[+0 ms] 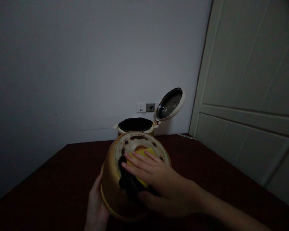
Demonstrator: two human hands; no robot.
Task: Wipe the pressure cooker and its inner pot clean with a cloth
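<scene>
A gold-coloured inner pot (113, 179) is tipped on its side with its stained, scorched bottom facing up toward me. My left hand (96, 205) grips the pot's lower left side from beneath. My right hand (156, 183) lies across the pot's bottom, fingers pressing a yellow and black sponge (135, 173) against it. The sponge's dark part hangs under my palm.
A cream rice cooker (136, 125) stands behind the pot against the wall, its lid (170, 103) swung open to the right. Everything rests on a dark red-brown table (62, 179). A wall socket (145, 107) sits above the cooker. A pale panelled door (250, 96) fills the right.
</scene>
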